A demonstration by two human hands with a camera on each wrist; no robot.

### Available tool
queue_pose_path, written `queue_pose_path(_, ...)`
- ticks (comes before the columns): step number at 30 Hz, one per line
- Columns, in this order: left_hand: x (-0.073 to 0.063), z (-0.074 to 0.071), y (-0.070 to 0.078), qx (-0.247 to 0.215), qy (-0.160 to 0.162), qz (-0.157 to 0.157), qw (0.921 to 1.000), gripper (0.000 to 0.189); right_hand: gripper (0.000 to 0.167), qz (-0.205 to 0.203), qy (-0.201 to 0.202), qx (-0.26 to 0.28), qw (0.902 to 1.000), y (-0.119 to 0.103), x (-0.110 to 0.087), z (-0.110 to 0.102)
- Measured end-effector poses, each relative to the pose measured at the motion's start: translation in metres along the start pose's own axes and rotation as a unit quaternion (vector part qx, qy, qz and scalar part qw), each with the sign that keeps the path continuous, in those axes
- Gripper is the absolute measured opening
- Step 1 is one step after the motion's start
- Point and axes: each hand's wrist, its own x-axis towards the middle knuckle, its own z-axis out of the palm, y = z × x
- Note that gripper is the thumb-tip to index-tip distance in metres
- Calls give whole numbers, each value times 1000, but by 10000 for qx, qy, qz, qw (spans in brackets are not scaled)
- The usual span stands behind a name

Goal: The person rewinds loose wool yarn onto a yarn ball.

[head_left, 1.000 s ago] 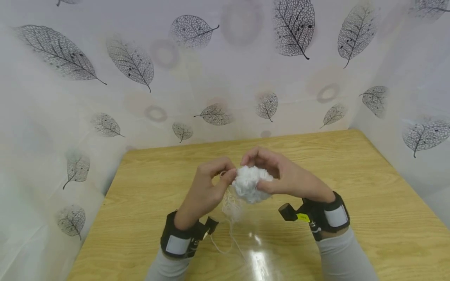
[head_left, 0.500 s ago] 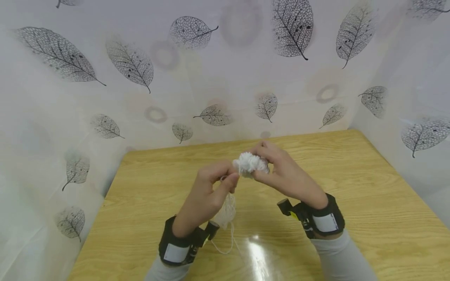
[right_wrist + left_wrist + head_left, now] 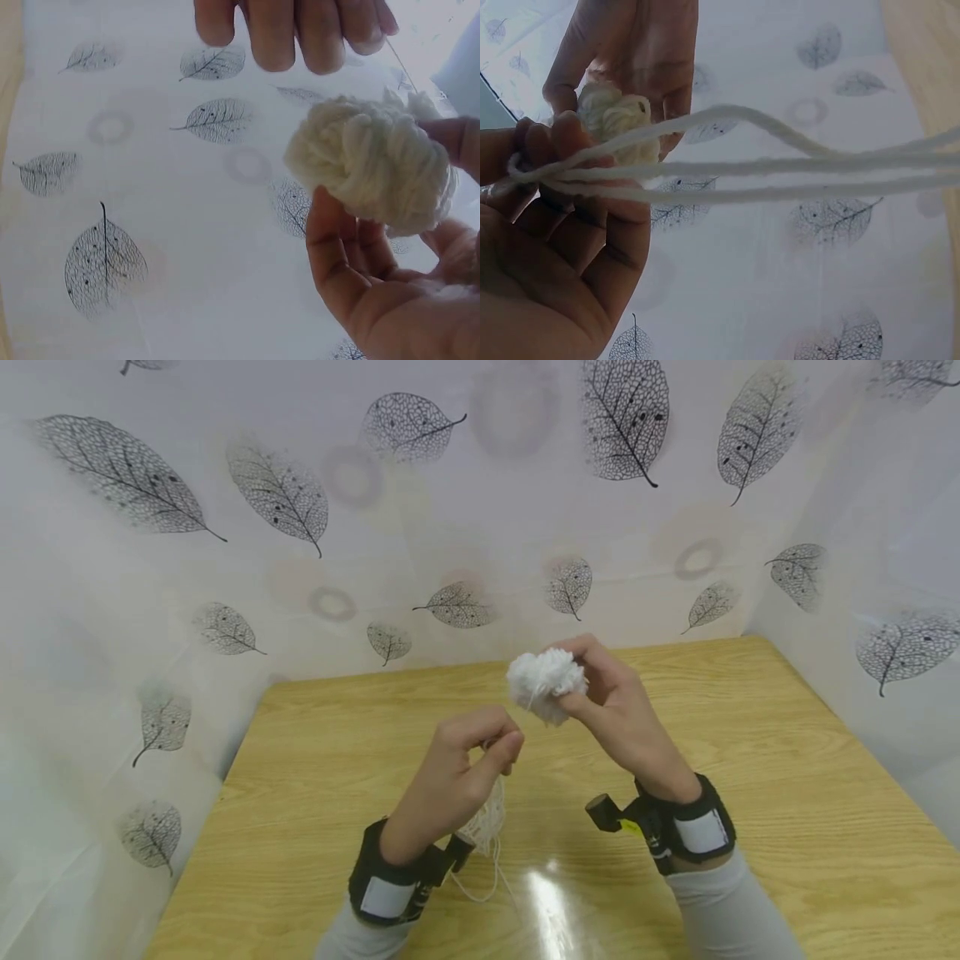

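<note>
A small ball of white yarn is gripped between the thumb and fingers of my right hand, raised over the far part of the table. Lower and to the left, my left hand pinches white yarn between thumb and forefinger. From that pinch, loose yarn strands hang toward the table; they stretch out side by side in the left wrist view. In the right wrist view, the wound ball shows thick, bulging loops, and the left fingers are apart from it.
The wood-grain table lies beneath both hands. A pale sheet printed with dark leaves hangs behind it and at both sides. Each wrist wears a black strap with a small camera.
My right hand has carried the yarn ball up and away from the left hand, opening a gap. The ball has turned along the way. The left hand keeps its pinch and has shifted slightly.
</note>
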Motion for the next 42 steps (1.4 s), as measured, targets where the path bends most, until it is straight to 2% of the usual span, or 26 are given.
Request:
queue_pose_path(3,0,1,-1,-11,-34,-29,10000,25,29,151,349,418,9984,-1,0,0)
queue_pose_path(5,0,2,-2,-10,-41,-16,10000,26,36,332,562,708,9954,-3,1,0)
queue_pose_path(9,0,3,-4,13,-41,15,10000,27,35,519,714,1455,9854,-4,2,-2)
queue_pose_path(16,1,4,-6,77,-160,-135,9998,26,35,695,364,2584,9628,-5,3,-7)
queue_pose_path(23,1,4,-6,91,-279,-375,9989,26,31,618,135,3108,9484,-3,1,-10)
queue_pose_path(28,2,5,-9,142,-360,-538,9978,25,33,633,-309,3417,9372,-2,-2,-12)
queue_pose_path(31,2,2,-12,138,-284,-643,9974,20,35,851,-726,3374,9347,-4,-3,-13)
queue_pose_path(34,1,-3,-14,120,-36,-584,9982,15,37,979,-1259,3017,9400,-6,-3,-14)
queue_pose_path(38,0,-9,-12,72,365,-282,9989,15,44,825,-1818,2232,9541,-4,-4,-16)
queue_pose_path(42,0,-10,-7,-16,568,-28,9984,18,42,509,-2146,1530,9633,-2,-4,-17)
